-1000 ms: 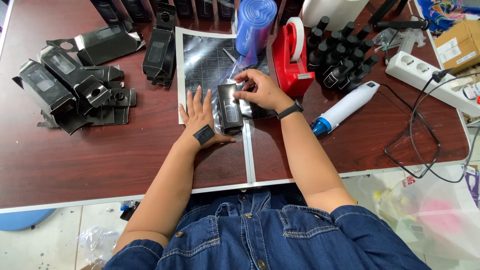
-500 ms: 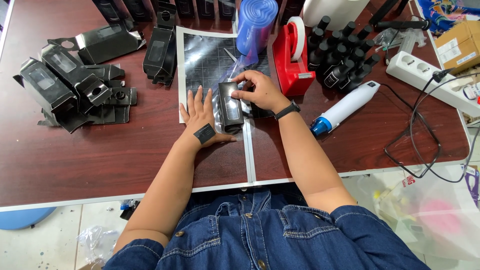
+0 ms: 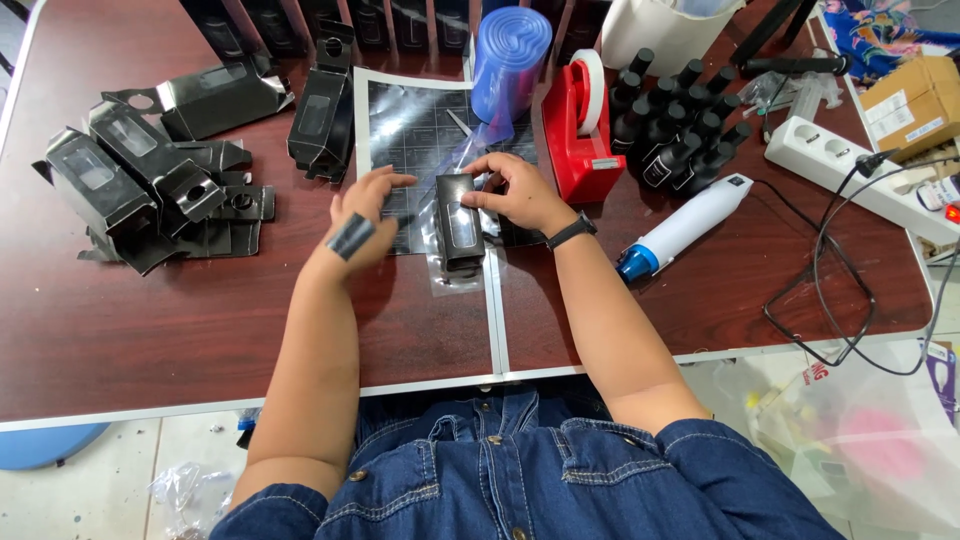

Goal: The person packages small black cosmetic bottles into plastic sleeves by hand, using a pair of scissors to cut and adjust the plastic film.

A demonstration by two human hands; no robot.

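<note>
small black window box (image 3: pixel 460 222) lies flat near the middle of the brown table (image 3: pixel 150 330), inside a clear plastic sleeve (image 3: pixel 452 278) whose open end sticks out toward the person. right hand (image 3: pixel 517 190) rests on the far end of the box, fingers curled and pinching it and the film there. left hand (image 3: pixel 362 212) sits just left of the box, fingers spread and flat, tips pointing toward the box, holding nothing; whether it touches the box i cannot tell. a dark strip lies across the back of that hand. black watch on the right wrist.

around it — dark cutting mat (image 3: pixel 410 130) under the box's far end, blue roll of plastic film (image 3: pixel 510 50) standing behind it, red tape dispenser (image 3: pixel 578 130) just right of the right hand, cluster of small black bottles (image 3: pixel 680 125) further right, white and blue heat tool (image 3: pixel 680 228) lying right of the forearm with its cord trailing off. pile of folded black boxes (image 3: pixel 130 185) well left, white power strip (image 3: pixel 850 165) at far right.
</note>
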